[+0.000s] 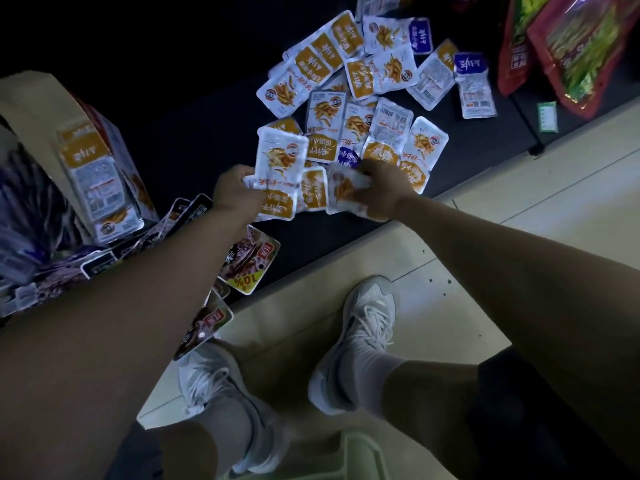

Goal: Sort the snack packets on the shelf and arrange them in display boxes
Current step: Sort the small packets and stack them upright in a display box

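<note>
Dozens of small orange-and-white snack packets [391, 71] are lying loose in a heap on the dark shelf [194, 133], with a few purple packets [420, 34] mixed among them. We are gathering the orange kind. Our left hand [235, 192] is gripping a small stack of packets [280, 161] at the near edge of the heap, while our right hand [381, 188] is pinching one more packet [346, 192] just beside that stack. Both hands are closed on packets and neither is free.

The display box [114, 133] is standing on the shelf well to the left, tilted, with orange packets already lined up inside it. We are judging this to be the collecting part of the sort, with most of the heap not yet dealt with.

For the next move, we are probably needing to lay the right hand's packet onto the stack facing the same way. We would be leaving the purple packets out and carrying the bundle left to the display box. These packets are looking thin and slick, so a loosely held stack could be fanning out on the way.
</note>
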A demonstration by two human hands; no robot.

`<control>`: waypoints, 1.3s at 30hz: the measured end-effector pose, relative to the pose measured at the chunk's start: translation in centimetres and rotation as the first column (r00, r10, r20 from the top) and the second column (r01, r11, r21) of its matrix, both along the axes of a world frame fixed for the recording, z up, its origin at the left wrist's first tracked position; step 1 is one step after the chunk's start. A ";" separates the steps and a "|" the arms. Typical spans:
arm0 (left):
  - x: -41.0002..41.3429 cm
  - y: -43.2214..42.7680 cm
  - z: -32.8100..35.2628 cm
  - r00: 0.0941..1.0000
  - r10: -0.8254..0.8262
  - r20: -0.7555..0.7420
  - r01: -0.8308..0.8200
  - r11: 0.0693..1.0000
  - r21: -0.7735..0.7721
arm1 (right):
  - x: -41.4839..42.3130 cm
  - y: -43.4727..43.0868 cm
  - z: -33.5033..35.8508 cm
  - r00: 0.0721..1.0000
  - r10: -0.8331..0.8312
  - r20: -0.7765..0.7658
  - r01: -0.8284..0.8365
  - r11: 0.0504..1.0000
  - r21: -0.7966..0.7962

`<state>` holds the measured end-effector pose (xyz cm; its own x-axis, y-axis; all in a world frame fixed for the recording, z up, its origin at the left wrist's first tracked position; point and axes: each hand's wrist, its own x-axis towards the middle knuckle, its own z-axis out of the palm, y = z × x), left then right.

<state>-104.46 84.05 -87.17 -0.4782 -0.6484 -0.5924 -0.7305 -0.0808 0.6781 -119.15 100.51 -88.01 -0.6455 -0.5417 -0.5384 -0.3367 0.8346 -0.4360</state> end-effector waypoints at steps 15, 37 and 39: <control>-1.6 1.6 0.9 0.986 0.105 -0.127 -0.028 0.868 0.496 | 1.9 -3.5 0.6 0.357 -0.274 0.893 0.727 0.682 -0.081; -6.1 0.7 -3.2 0.879 -0.338 0.337 0.455 0.807 -0.376 | -2.3 -0.3 -0.7 0.614 -0.651 0.446 0.783 0.573 -0.242; -6.2 0.6 -3.2 0.888 -0.286 0.359 0.420 0.823 -0.382 | -2.5 -0.1 -0.7 0.630 -0.657 0.415 0.771 0.596 -0.226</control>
<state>-110.68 84.62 -90.38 -0.5867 -0.6872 -0.4285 -0.8091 0.4752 0.3456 -121.64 100.38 -88.75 -0.7707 -0.1478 -0.6198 0.4742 0.5168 -0.7128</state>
